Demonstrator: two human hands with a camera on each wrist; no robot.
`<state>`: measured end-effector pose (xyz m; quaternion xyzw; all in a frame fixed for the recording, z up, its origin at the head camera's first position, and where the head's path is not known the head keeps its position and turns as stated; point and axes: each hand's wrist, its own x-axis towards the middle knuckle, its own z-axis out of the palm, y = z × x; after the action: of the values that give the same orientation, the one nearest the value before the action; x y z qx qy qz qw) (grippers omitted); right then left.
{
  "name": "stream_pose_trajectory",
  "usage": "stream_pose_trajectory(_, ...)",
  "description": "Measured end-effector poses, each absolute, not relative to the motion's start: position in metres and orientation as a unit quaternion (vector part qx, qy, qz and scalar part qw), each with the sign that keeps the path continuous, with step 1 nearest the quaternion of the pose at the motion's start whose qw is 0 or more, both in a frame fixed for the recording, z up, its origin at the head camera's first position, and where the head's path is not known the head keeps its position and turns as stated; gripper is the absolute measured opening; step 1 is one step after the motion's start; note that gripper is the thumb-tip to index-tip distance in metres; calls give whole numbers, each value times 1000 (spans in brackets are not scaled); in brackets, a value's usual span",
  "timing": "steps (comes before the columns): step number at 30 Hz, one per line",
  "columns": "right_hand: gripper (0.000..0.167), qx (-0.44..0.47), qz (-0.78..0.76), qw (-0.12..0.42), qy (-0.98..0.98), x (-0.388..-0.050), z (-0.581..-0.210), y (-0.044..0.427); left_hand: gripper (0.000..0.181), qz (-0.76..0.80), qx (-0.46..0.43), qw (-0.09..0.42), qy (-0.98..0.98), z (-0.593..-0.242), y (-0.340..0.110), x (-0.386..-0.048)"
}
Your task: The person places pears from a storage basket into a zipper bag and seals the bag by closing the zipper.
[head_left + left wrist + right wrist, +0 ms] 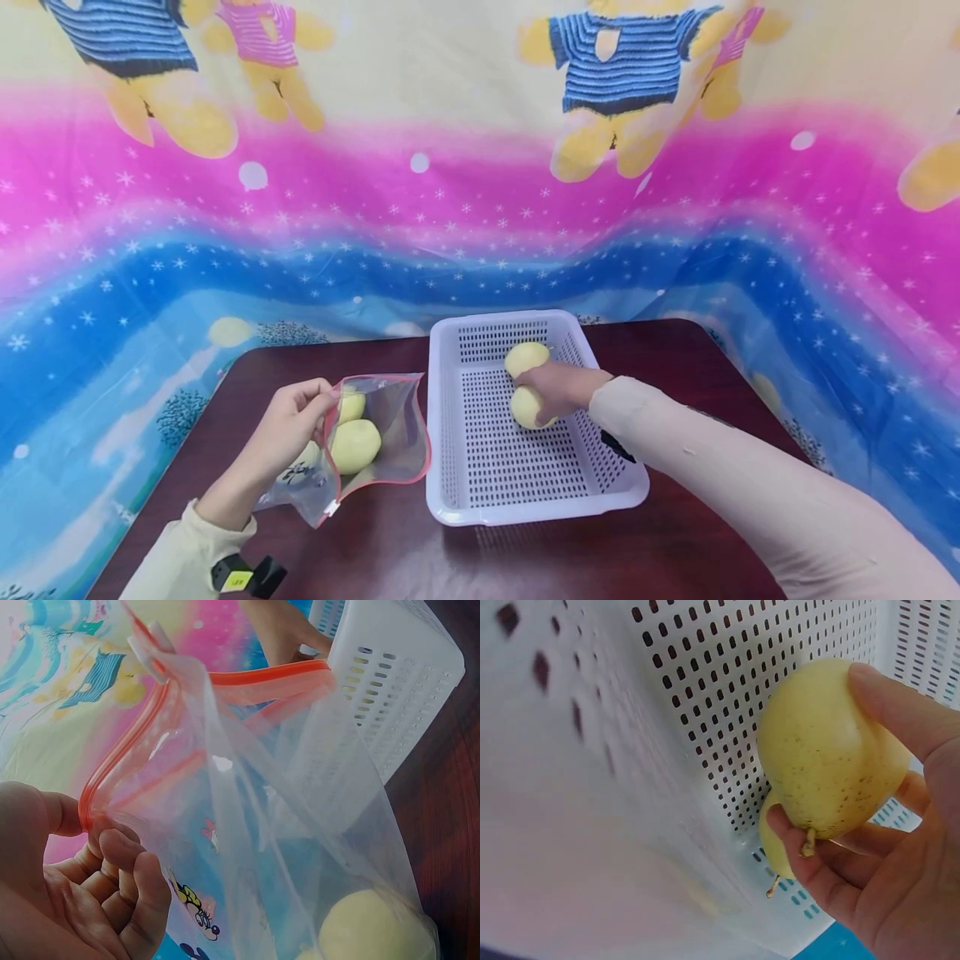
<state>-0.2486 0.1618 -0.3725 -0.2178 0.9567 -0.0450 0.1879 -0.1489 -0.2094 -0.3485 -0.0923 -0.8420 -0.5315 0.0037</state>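
My left hand [288, 429] pinches the red-edged rim of a clear zip bag [397, 421], whose mouth gapes toward the basket. Inside the bag lie yellow pears [356, 447]; cartoon prints show on its side in the left wrist view. Over in the white perforated basket [480, 492], my right hand [558, 389] grips a yellow pear [829, 750], thumb on one side and fingers on the other. Its short stem and brown specks show in the right wrist view. Just beyond it, a second pear [527, 358] rests in the basket, partly hidden behind the held one in the right wrist view.
Basket and bag stand side by side on a dark red-brown table [405, 550]. Behind the table hangs a colourful cloth [450, 192] printed with bears and snowflakes. A white slider [333, 507] sits at the bag's near corner.
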Motion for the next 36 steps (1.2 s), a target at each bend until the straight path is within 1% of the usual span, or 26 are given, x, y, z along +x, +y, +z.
stream_pose_trajectory(3,71,-224,-57,178,956,-247,-372,164,31,-531,-89,2,-842,-348,-208,-150)
stream_pose_trajectory(11,70,-285,-85,136,945,-239,-371,162,32,-536,-81,0,-840,-347,-207,-149)
stream_pose_trajectory(22,76,-281,-119,109,946,-231,-371,161,31,-529,-86,3,-844,-349,-207,-150)
stream_pose_trajectory(28,77,-278,-160,99,942,-231,-364,163,30,-528,-89,4,-845,-349,-207,-150)
stream_pose_trajectory(36,76,-285,-167,86,940,-228,-358,162,31,-528,-87,3,-845,-349,-207,-150)
